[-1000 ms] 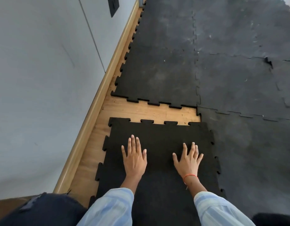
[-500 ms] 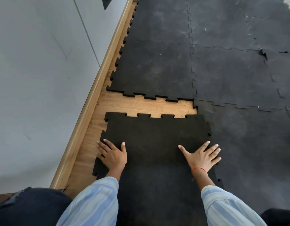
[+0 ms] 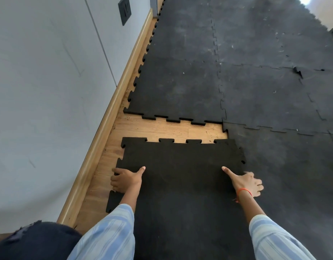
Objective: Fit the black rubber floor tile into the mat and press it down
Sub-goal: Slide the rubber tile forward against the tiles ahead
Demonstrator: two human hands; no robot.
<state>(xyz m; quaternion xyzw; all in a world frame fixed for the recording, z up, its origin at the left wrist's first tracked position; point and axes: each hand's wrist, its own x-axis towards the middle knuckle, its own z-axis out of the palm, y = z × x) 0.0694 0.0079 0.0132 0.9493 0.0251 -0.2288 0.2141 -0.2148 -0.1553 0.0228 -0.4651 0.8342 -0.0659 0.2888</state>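
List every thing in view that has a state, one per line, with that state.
loose tile: lying flat, not yet locked in, its far tabs short of the mat
laid mat: tiles interlocked, one seam lifted at far right
wooden floor strip: bare between loose tile and mat
left hand: fingers curled over the tile's left edge
right hand: at the tile's right edge, blurred

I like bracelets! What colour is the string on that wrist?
Orange-red, the thin string bracelet on the right wrist, head view.
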